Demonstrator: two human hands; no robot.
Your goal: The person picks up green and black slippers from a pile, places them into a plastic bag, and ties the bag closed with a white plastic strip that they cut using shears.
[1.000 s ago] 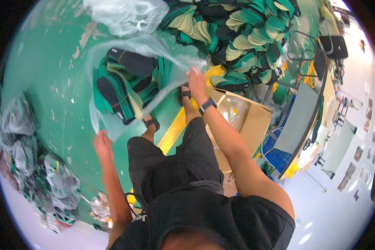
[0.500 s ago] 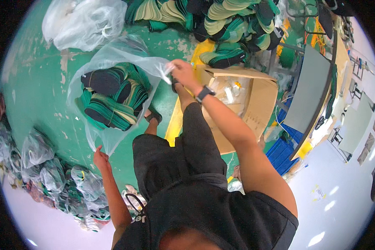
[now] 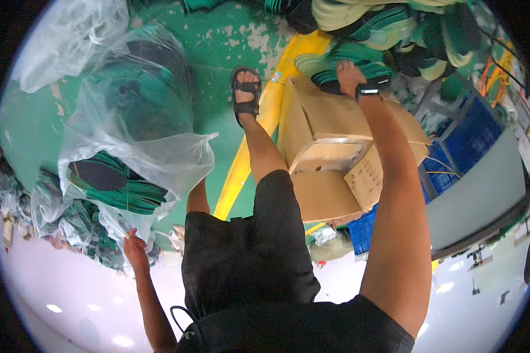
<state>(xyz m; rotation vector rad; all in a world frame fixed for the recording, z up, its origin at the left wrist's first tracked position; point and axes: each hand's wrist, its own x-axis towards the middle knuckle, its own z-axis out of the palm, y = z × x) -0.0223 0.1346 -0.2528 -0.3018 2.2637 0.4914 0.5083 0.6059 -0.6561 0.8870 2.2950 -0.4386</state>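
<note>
A large clear plastic bag (image 3: 153,132) stands on the green floor at the left, its mouth tipped toward me. Stacked green and black insoles (image 3: 103,173) show at its opening, and more show dimly through the film. My left hand (image 3: 136,250) is closed on the bag's near edge. Beyond the cardboard box, my right hand (image 3: 350,79) is on a bundle of green and black insoles (image 3: 318,67), fingers bent over its top; their tips are partly hard to make out. A dark watch (image 3: 368,90) is on that wrist.
An open cardboard box (image 3: 330,117) lies between my right leg and the blue crates (image 3: 468,141). More insole piles (image 3: 388,26) fill the far right. Another plastic bag (image 3: 76,35) is at the far left. Several filled bags (image 3: 70,223) line the left wall. A yellow stripe (image 3: 235,179) crosses the floor.
My right hand has let go of the bag and moved right and away to the insole bundle. The bag has tilted toward me, and my view has shifted.
</note>
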